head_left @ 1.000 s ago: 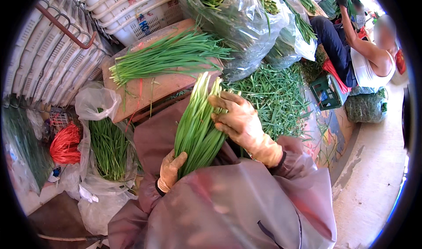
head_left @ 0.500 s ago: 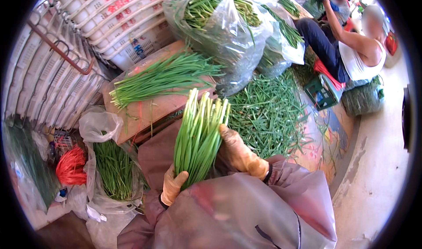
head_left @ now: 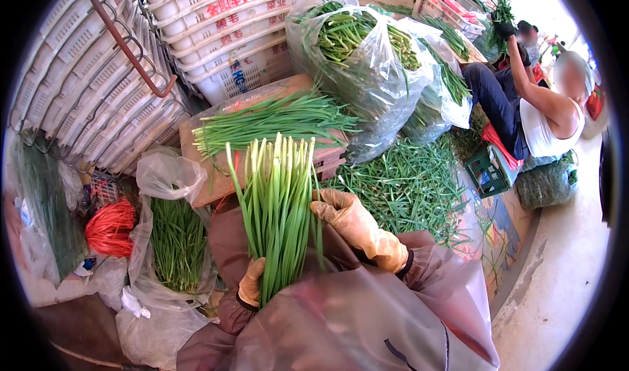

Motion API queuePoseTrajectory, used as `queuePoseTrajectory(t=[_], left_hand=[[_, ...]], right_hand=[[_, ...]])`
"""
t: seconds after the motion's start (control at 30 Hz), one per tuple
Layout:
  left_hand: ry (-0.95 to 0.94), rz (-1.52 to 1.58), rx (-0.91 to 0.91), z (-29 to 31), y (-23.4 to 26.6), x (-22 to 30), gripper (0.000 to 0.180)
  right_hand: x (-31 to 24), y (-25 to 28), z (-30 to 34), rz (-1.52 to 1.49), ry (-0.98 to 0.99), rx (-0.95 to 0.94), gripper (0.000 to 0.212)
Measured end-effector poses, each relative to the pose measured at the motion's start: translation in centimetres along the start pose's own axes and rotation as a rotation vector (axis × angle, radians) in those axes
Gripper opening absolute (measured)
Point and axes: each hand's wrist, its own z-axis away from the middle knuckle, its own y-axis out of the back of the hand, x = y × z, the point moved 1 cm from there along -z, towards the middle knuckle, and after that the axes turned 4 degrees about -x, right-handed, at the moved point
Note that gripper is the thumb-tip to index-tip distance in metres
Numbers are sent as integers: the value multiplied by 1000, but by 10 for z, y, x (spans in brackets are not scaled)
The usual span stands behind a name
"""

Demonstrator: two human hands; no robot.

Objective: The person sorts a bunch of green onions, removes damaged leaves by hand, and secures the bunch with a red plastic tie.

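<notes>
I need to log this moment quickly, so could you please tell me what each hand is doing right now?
Left hand: closed around the lower end of the bunch of green stalks.
Right hand: gloved, pressed against the bunch's side, fingers curled on it.

The bunch of green stalks [head_left: 278,207] is held nearly upright, fanned slightly wider at the top. The stalks are long, thin and bright green, paler toward the cut tips at the upper end. The lower end is gathered tight above a mauve-clad lap.
</notes>
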Motion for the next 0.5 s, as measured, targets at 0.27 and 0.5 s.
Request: queuePoseTrajectory(t=[0.27,0.5], left_hand=[[66,109,-213,-12,7,5,78],[57,241,-349,-20,10,12,85]], right_hand=[[-24,9,-23,418,34,90,22],[-43,123,-8,1110,287,548,18]])
